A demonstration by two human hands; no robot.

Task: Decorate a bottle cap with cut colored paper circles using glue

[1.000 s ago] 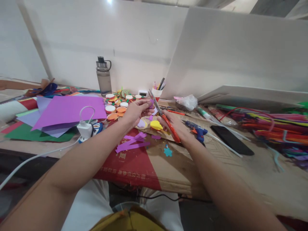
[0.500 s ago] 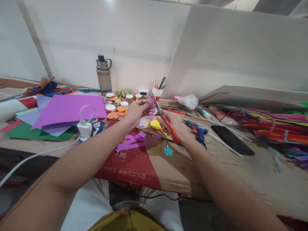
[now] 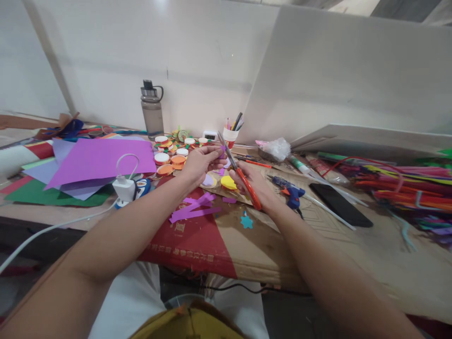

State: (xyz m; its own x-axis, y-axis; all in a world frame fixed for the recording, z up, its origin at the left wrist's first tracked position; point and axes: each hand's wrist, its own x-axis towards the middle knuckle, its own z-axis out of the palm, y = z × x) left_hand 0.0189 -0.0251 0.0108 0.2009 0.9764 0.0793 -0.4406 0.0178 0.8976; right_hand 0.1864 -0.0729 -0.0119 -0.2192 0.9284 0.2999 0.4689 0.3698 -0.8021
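Between the thumb and fingertips of my left hand (image 3: pixel 204 162) is a small piece of purple paper (image 3: pixel 222 151). My right hand (image 3: pixel 254 181) grips scissors with orange-red handles (image 3: pixel 249 188), their blades pointing up and away beside the purple piece. Whether the blades touch the paper I cannot tell. Below my hands, purple paper strips (image 3: pixel 194 209) lie crossed on the red part of the cardboard (image 3: pixel 187 240). A yellow disc (image 3: pixel 229 182) and a pale lilac disc (image 3: pixel 208 181) sit under and between my hands. Nearer me is a blue flower-shaped cutout (image 3: pixel 246 220).
Coloured paper sheets (image 3: pixel 106 157) and a white plug adapter (image 3: pixel 124 189) are at left. Behind stand a water bottle (image 3: pixel 152 113), several round lidded pieces (image 3: pixel 161 159) and a pen cup (image 3: pixel 230 135). To the right lie a blue glue gun (image 3: pixel 293 194), a black phone (image 3: pixel 341 205) and pipe cleaners (image 3: pixel 399 188).
Both hands stay almost in place. The scissors have shifted very slightly left, with the purple piece still in my left fingers.
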